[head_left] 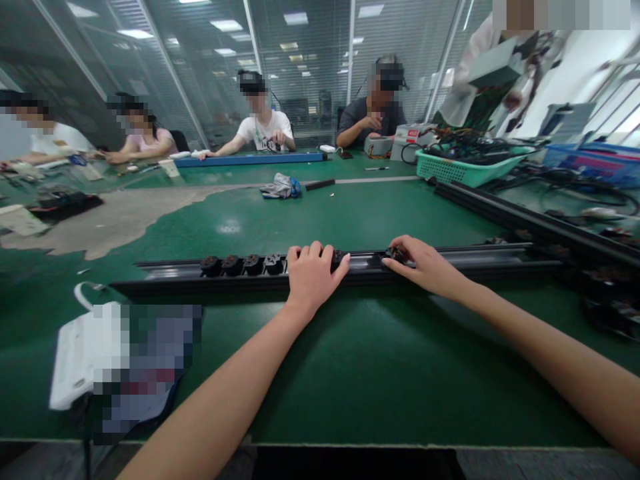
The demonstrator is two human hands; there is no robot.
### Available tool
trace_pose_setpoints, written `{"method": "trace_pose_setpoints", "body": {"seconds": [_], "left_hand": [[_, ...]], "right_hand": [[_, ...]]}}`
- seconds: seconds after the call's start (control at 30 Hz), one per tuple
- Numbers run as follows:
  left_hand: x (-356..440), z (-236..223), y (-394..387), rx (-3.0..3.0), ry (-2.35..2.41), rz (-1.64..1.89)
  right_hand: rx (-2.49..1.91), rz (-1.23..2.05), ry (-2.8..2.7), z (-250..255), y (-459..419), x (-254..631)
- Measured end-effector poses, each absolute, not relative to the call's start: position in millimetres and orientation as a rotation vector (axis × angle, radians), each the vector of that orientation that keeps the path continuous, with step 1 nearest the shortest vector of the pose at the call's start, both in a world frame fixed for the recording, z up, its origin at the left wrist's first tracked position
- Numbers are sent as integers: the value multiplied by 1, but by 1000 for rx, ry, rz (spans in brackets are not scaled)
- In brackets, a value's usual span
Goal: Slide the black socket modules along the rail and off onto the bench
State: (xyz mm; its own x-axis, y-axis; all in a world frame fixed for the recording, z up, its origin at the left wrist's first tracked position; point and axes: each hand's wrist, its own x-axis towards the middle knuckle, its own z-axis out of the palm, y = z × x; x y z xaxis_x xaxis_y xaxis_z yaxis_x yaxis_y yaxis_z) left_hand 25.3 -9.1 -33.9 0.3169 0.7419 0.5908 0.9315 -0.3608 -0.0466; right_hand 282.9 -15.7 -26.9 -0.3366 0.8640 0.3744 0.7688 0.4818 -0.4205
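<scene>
Across the green table in front of me lies a long black metal channel (240, 287). Several round black socket modules (231, 265) sit in a row inside its left half. My left hand (314, 273) rests over the channel at the right end of that row, fingers bent over the far side and thumb stretched out to the right, covering part of the row. To the right, my right hand (417, 263) pinches another black socket module (395, 254) between thumb and fingers, at the channel. Whether that module touches the channel floor I cannot tell.
A white device (75, 360) and a blurred-out flat item (150, 373) lie at the near left. Another black channel (540, 220) runs along the right, by a green basket (465, 165) of cables. A crumpled glove (281, 187) lies farther back. Several people sit or stand beyond.
</scene>
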Motion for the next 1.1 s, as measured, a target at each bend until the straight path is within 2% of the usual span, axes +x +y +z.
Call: {"method": "trace_pose_setpoints", "body": {"seconds": [1.1], "left_hand": [[25, -34, -9, -2192, -1477, -680]], "right_hand": [[-1455, 110, -2113, -33, -11, 290]]}}
